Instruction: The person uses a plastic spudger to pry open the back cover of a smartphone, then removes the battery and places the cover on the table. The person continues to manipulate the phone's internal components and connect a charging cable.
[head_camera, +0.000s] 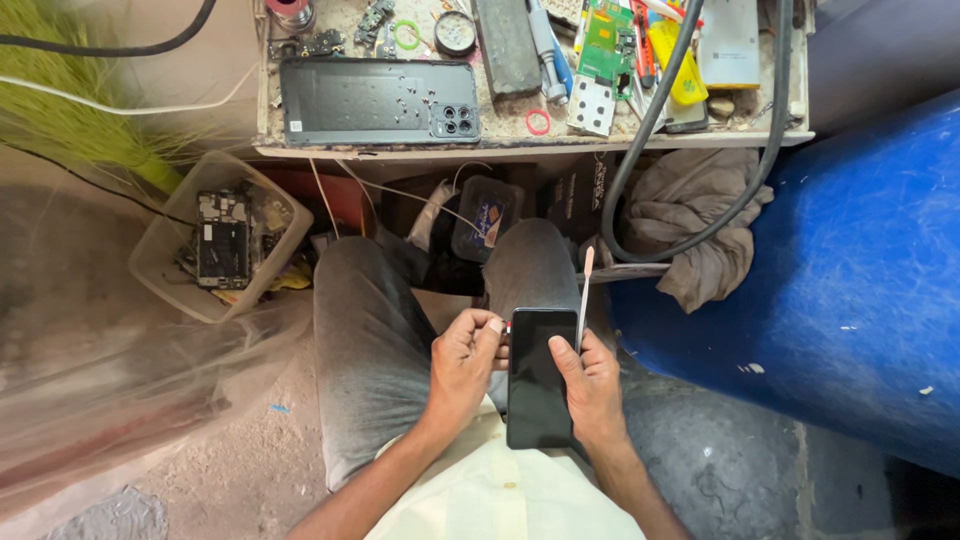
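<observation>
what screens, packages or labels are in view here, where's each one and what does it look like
Phone screen: on the lap, between left hand and right hand; dark, blank rectangle.
Phone back cover: on the bench top; dark grey, small white sticker at its lower left corner.
Plastic container: under the bench; dark, colourful label on its lid.
Black box: under the bench beside it; faint print.
</observation>
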